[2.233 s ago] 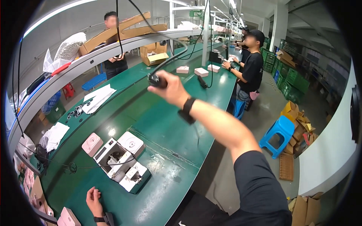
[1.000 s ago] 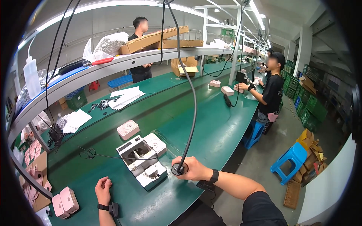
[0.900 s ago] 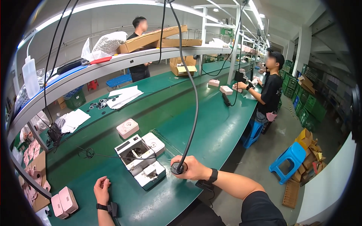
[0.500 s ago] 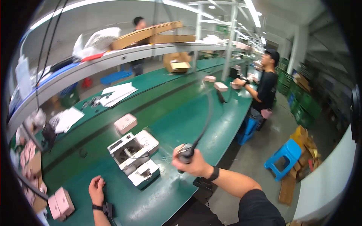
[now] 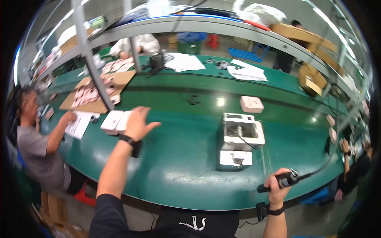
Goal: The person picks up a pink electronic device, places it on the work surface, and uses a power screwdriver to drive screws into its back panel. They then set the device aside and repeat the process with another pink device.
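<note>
The left hand (image 5: 137, 123) is held open over a pair of pale pink boxes (image 5: 112, 122), while a black corded electric screwdriver (image 5: 286, 180) is gripped in the right hand (image 5: 278, 188).

A reach for a box appears to be the step in hand. The left grip is spread, thumb out, with nothing seen in it; whether the partly covered box is touched cannot be told. The right grip is wrapped around the screwdriver, above the desk (image 5: 178, 158) edge. For a box to be taken, its sides would need to be grasped clear of its neighbour and the grey post (image 5: 95, 67) just behind. A white fixture (image 5: 234, 143) and, beyond it, a single pink box (image 5: 251, 104) are set to the right; pink parts (image 5: 88, 95) are spread on cardboard (image 5: 127, 79) at the left.
</note>
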Tool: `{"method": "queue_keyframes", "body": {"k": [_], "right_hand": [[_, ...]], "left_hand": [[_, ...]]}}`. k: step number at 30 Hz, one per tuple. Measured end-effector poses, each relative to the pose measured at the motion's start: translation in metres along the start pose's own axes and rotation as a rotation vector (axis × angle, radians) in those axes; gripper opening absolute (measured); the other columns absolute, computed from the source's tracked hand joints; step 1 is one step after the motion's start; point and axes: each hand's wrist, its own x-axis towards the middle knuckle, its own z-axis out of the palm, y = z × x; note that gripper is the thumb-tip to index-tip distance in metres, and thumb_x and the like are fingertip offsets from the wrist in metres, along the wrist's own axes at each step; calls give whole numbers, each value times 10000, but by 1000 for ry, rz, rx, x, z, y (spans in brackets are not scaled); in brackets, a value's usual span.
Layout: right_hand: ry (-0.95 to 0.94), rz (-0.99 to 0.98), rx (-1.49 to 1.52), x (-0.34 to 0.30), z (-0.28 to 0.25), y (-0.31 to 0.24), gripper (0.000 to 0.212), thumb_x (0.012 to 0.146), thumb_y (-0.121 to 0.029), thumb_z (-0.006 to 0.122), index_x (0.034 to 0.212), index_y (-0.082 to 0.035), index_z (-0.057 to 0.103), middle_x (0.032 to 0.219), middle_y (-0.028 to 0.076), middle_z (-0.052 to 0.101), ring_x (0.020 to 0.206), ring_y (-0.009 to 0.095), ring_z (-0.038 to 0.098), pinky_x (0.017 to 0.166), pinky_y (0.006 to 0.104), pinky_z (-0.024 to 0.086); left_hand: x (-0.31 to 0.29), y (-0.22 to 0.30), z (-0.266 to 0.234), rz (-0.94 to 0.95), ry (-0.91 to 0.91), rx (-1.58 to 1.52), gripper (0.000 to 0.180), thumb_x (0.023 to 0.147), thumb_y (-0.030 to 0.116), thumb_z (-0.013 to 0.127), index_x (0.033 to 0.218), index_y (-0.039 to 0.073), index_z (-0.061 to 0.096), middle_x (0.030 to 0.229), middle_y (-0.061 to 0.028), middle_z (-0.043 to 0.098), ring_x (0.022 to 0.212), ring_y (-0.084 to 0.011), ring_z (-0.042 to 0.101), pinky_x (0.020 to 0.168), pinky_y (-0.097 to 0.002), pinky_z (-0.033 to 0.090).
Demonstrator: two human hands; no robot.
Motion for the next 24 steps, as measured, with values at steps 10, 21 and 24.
{"method": "queue_keyframes", "body": {"k": [10, 21, 24], "right_hand": [[39, 13, -222, 19, 17, 6, 204, 840, -78, 719, 976, -35, 574, 714, -21, 545, 603, 53, 511, 556, 229, 429], [125, 29, -82, 32, 24, 11, 192, 867, -94, 701, 967, -45, 544, 719, 1, 565, 559, 82, 550, 514, 254, 457], [150, 28, -96, 30, 29, 14, 198, 870, -122, 705, 965, -47, 549, 732, -1, 572, 556, 74, 550, 504, 249, 454]], "left_hand": [[-34, -141, 35, -306, -534, 382, 744, 925, 595, 470, 1518, 172, 318, 1527, -217, 341, 1392, -446, 315, 1150, -515, 253], [-63, -19, 2, -137, -559, 89, 808, 864, 474, 594, 1541, 171, 272, 1569, -245, 234, 1458, -469, 137, 1129, -668, 108], [-63, 28, -6, 60, -592, -13, 845, 838, 480, 627, 1527, 122, 292, 1560, -262, 237, 1449, -473, 163, 1134, -659, 106]]}}
